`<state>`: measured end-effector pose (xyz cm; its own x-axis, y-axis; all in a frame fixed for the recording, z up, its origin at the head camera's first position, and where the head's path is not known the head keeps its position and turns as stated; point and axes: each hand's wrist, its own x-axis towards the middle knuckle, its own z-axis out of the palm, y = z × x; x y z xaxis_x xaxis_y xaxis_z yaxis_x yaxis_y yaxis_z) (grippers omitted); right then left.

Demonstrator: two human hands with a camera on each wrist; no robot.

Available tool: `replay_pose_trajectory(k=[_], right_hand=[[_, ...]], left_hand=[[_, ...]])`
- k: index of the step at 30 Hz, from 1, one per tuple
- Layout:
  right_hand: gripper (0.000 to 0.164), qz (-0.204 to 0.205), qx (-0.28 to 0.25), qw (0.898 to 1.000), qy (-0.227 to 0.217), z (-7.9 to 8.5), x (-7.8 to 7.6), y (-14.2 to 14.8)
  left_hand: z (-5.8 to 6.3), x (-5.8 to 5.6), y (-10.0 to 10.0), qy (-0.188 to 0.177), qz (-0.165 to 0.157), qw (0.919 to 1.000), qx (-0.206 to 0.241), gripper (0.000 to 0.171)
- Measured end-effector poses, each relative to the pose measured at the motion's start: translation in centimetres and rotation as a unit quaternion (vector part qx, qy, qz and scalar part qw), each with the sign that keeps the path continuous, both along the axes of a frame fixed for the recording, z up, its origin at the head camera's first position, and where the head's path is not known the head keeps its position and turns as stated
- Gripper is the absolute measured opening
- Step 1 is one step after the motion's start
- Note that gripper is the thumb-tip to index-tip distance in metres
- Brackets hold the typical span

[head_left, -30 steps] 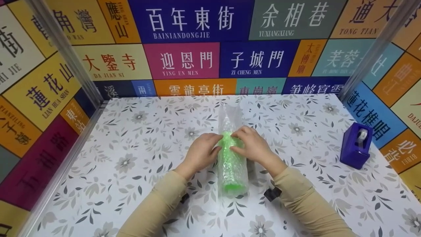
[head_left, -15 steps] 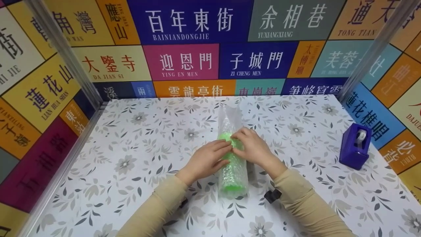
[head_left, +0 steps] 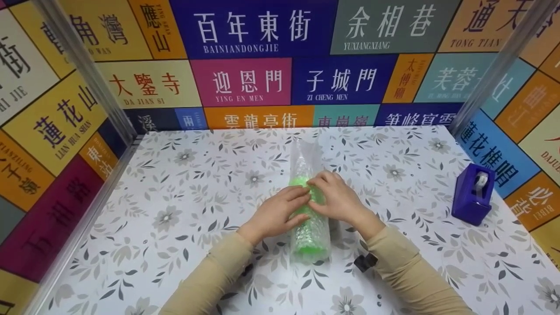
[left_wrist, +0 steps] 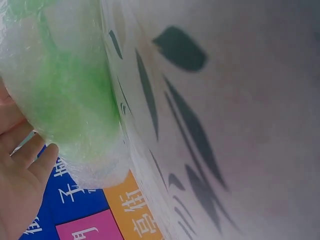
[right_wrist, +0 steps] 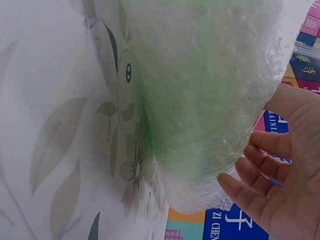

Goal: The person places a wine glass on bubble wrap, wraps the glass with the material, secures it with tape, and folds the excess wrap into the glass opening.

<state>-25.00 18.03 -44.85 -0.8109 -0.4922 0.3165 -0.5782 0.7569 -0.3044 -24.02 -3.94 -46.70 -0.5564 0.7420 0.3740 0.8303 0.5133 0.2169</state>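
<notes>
A long green object (head_left: 310, 249) lies on the table, rolled in clear bubble wrap (head_left: 305, 157); the wrap blurs what kind of object it is. The wrap extends flat beyond its far end. From the left, my left hand (head_left: 278, 212) rests on the roll with fingers nearly straight. My right hand (head_left: 337, 197) touches it from the right with gently bent fingers, the fingertips of both hands meeting on top. In the left wrist view the fingers (left_wrist: 42, 165) lie along the wrapped side. The right wrist view has relaxed fingers (right_wrist: 240, 195) against the bubble wrap.
A purple tape dispenser (head_left: 472, 194) with a roll of clear tape stands at the table's right side. The flower-patterned tabletop (head_left: 197, 197) is bordered by walls of colourful sign panels (head_left: 240, 81) at the back and both sides.
My left hand has moved to the right onto the top of the roll, its fingers straightening and reaching the right hand's fingertips. The right hand and the roll have hardly moved.
</notes>
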Motion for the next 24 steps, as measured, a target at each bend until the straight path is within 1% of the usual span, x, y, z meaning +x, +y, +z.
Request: replay_pose_trajectory(k=[5, 11, 17, 19, 24], right_hand=[[0.050, 0.019, -0.014, 1.000, -0.007, -0.1, 0.1, 0.6], [0.050, 0.049, -0.035, 0.998, -0.015, -0.1, 0.6, 1.4], [0.054, 0.077, -0.049, 0.996, -0.013, 0.0, 1.1, 2.1], [0.055, 0.078, -0.053, 0.995, -0.009, 0.1, 1.2, 2.4], [0.053, 0.061, -0.070, 0.996, 0.007, 0.1, 1.6, 3.8]], left_hand=[[0.0, 0.0, 0.6, 0.021, -0.001, 0.9997, 0.013, 0.051], [-0.1, 0.1, 0.9, 0.040, 0.003, 0.9990, 0.022, 0.046], [0.0, 0.1, 1.1, 0.042, 0.009, 0.9988, 0.023, 0.045], [0.0, 0.1, 1.1, 0.040, 0.009, 0.9989, 0.023, 0.046], [-0.1, 0.2, 1.0, 0.035, 0.009, 0.9991, 0.021, 0.047]])
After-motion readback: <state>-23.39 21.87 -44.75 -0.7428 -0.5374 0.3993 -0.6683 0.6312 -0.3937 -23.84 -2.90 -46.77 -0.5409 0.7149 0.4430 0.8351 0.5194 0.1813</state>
